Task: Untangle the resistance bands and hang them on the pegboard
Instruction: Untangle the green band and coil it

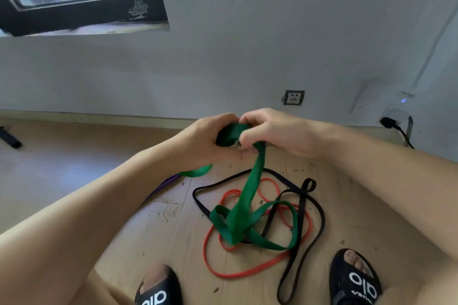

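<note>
Green band [250,195]: being lifted clear of the floor [74,168] pile, its lower loops trailing among the red band [244,273] and black band [301,250].
Left hand [210,141]: curling round the gathered top.
Right hand [275,131]: pinching the same bunch, seemingly working it loose.
Pegboard: not showing.

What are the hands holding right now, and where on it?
Both the left hand and right hand grip the green band at its raised upper end; the rest hangs down to the tangle on the floor.
</note>
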Action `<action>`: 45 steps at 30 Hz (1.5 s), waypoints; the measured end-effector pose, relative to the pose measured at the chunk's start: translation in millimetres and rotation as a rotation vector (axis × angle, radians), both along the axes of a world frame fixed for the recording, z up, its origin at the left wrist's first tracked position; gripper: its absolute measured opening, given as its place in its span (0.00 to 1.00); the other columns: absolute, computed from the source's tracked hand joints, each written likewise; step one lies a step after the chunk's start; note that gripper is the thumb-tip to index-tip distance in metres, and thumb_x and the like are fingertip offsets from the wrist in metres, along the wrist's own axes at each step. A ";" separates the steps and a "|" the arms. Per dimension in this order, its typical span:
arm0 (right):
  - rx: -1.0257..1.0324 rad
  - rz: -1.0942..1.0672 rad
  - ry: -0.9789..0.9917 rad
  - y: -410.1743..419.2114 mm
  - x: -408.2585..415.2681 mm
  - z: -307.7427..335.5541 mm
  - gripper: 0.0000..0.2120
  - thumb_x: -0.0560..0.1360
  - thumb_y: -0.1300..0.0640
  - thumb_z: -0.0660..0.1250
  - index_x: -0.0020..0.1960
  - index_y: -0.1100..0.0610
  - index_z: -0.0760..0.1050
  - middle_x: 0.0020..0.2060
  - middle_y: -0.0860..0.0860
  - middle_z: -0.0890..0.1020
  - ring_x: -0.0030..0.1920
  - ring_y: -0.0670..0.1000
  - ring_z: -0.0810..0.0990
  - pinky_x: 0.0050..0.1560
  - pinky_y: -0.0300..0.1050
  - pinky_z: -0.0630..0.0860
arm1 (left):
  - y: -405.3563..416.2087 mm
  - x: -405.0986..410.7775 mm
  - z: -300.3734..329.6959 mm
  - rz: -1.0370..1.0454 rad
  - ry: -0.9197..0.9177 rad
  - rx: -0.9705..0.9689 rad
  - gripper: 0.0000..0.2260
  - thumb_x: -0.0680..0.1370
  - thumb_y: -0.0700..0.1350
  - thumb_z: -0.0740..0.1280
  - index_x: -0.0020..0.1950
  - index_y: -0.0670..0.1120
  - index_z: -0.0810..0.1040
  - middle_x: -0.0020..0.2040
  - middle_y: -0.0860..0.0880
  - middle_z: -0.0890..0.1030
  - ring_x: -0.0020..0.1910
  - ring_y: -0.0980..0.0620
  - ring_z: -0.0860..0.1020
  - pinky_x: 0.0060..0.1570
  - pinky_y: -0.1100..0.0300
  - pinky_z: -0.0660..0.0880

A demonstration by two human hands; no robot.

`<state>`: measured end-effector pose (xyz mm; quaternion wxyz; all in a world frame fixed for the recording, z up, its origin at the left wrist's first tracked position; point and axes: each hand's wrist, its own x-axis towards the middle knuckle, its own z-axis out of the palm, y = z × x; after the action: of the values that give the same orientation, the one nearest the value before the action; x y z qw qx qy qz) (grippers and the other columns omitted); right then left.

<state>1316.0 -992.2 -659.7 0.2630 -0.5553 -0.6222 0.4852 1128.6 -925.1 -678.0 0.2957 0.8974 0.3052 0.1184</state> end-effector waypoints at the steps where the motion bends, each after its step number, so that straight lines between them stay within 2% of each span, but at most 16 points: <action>1: -0.004 0.030 -0.026 0.0 0.2 0.0 0.11 0.73 0.59 0.72 0.55 0.59 0.78 0.44 0.57 0.80 0.44 0.50 0.78 0.49 0.48 0.73 | 1.6 -0.1 3.4 0.034 0.024 0.057 0.11 0.74 0.51 0.76 0.51 0.54 0.77 0.36 0.56 0.76 0.33 0.60 0.72 0.34 0.65 0.67; 5: 0.035 0.066 -0.183 -1.4 -1.2 -4.3 0.21 0.69 0.64 0.74 0.58 0.50 0.74 0.44 0.51 0.81 0.42 0.47 0.80 0.43 0.44 0.77 | 8.4 -5.0 9.7 0.100 0.056 -0.001 0.09 0.73 0.50 0.76 0.50 0.53 0.80 0.37 0.53 0.82 0.33 0.60 0.79 0.36 0.62 0.76; 7: 0.072 0.032 -0.203 0.0 -3.8 -10.9 0.21 0.68 0.65 0.74 0.55 0.50 0.72 0.42 0.52 0.80 0.41 0.49 0.80 0.44 0.50 0.79 | 6.7 -5.2 16.0 0.146 0.010 -0.015 0.09 0.72 0.50 0.77 0.49 0.53 0.81 0.39 0.52 0.85 0.37 0.57 0.83 0.41 0.59 0.79; 12: 0.032 -0.063 -0.240 2.6 5.1 -40.4 0.15 0.68 0.59 0.77 0.50 0.56 0.73 0.47 0.58 0.81 0.50 0.58 0.83 0.56 0.61 0.80 | 5.0 -11.7 34.0 0.218 -0.290 -0.171 0.09 0.73 0.40 0.78 0.48 0.43 0.81 0.37 0.48 0.85 0.35 0.52 0.83 0.39 0.61 0.81; 19: 0.051 -0.109 -0.468 0.1 22.5 -65.7 0.19 0.71 0.61 0.73 0.55 0.50 0.69 0.46 0.53 0.77 0.43 0.52 0.78 0.41 0.48 0.78 | 25.6 -36.3 31.4 0.352 -0.893 -0.661 0.05 0.81 0.36 0.65 0.47 0.42 0.77 0.30 0.51 0.74 0.32 0.53 0.76 0.50 0.56 0.80; 21: 0.096 -0.207 -0.464 5.4 34.0 -54.1 0.19 0.73 0.63 0.72 0.58 0.53 0.69 0.47 0.53 0.77 0.46 0.52 0.79 0.41 0.46 0.79 | 36.2 -52.4 16.5 0.383 -0.729 -0.669 0.04 0.81 0.36 0.65 0.47 0.42 0.75 0.34 0.47 0.77 0.35 0.49 0.80 0.49 0.54 0.81; 23: 0.184 -0.348 -0.412 9.1 45.3 -36.2 0.17 0.73 0.64 0.72 0.57 0.54 0.69 0.48 0.53 0.78 0.48 0.54 0.80 0.43 0.46 0.79 | 47.2 -71.5 -6.6 0.392 -0.246 -0.477 0.05 0.77 0.38 0.72 0.46 0.42 0.76 0.40 0.43 0.81 0.39 0.47 0.82 0.46 0.56 0.81; 26: 0.323 -0.472 -0.279 9.1 47.2 -10.0 0.16 0.71 0.64 0.72 0.54 0.54 0.71 0.45 0.50 0.80 0.43 0.51 0.78 0.42 0.46 0.76 | 52.7 -79.7 -30.7 0.215 0.503 -0.214 0.14 0.70 0.50 0.79 0.43 0.48 0.76 0.37 0.50 0.78 0.35 0.50 0.75 0.38 0.57 0.70; 28: 0.378 -0.432 -0.220 5.1 37.0 3.3 0.16 0.70 0.66 0.71 0.54 0.55 0.72 0.41 0.49 0.79 0.39 0.48 0.76 0.39 0.42 0.72 | 44.2 -65.3 -32.2 0.130 0.659 -0.184 0.13 0.72 0.52 0.78 0.44 0.49 0.75 0.37 0.53 0.75 0.35 0.53 0.71 0.38 0.58 0.67; 30: 0.405 -0.376 -0.189 1.1 26.2 12.4 0.16 0.70 0.67 0.70 0.54 0.55 0.72 0.41 0.48 0.79 0.39 0.48 0.76 0.40 0.41 0.72 | 31.5 -48.4 -27.8 0.070 0.535 -0.213 0.13 0.72 0.51 0.79 0.47 0.53 0.75 0.40 0.56 0.77 0.38 0.53 0.74 0.40 0.59 0.70; 32: 0.407 -0.319 -0.186 -1.0 18.5 15.8 0.17 0.71 0.67 0.71 0.54 0.53 0.72 0.43 0.48 0.80 0.40 0.47 0.77 0.41 0.39 0.72 | 18.3 -31.7 -20.1 0.001 0.180 -0.394 0.19 0.72 0.46 0.80 0.56 0.53 0.75 0.48 0.54 0.82 0.48 0.51 0.80 0.51 0.57 0.77; 34: 0.390 -0.253 -0.219 -1.3 11.5 14.4 0.18 0.70 0.66 0.72 0.54 0.52 0.71 0.44 0.47 0.79 0.42 0.47 0.77 0.40 0.37 0.71 | 5.9 -15.0 -7.6 -0.035 -0.121 -0.514 0.23 0.73 0.39 0.78 0.63 0.48 0.73 0.56 0.45 0.84 0.58 0.48 0.82 0.60 0.52 0.78; 36: 0.374 -0.198 -0.275 -1.8 7.5 11.9 0.19 0.69 0.66 0.73 0.55 0.52 0.71 0.44 0.47 0.79 0.42 0.48 0.77 0.38 0.35 0.70 | -3.5 0.8 0.7 -0.043 -0.264 -0.472 0.19 0.74 0.37 0.76 0.62 0.43 0.74 0.53 0.36 0.82 0.54 0.45 0.81 0.57 0.43 0.78; 38: 0.347 -0.155 -0.319 -3.3 8.7 10.6 0.19 0.69 0.68 0.70 0.56 0.53 0.70 0.42 0.47 0.76 0.39 0.46 0.74 0.35 0.32 0.69 | -7.2 9.0 2.7 -0.030 -0.268 -0.386 0.11 0.76 0.37 0.75 0.55 0.40 0.76 0.46 0.34 0.79 0.45 0.46 0.78 0.51 0.37 0.77; 41: 0.296 -0.096 -0.393 -5.2 16.7 7.0 0.20 0.70 0.69 0.68 0.57 0.52 0.70 0.44 0.47 0.78 0.42 0.45 0.77 0.37 0.31 0.72 | -4.4 7.3 5.0 -0.040 -0.197 -0.325 0.05 0.78 0.36 0.72 0.50 0.41 0.77 0.40 0.45 0.78 0.39 0.50 0.77 0.43 0.48 0.75; 45: 0.211 -0.042 -0.377 -3.2 26.3 -4.1 0.17 0.72 0.68 0.69 0.57 0.53 0.73 0.45 0.50 0.82 0.47 0.50 0.82 0.51 0.50 0.81 | -0.6 7.7 16.0 0.009 -0.255 -0.311 0.07 0.73 0.44 0.73 0.49 0.44 0.80 0.42 0.38 0.82 0.44 0.38 0.81 0.49 0.40 0.77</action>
<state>1342.2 -995.4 -663.8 0.2087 -0.6186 -0.6959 0.2994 1136.3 -925.7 -662.0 0.4663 0.8173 0.2841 0.1840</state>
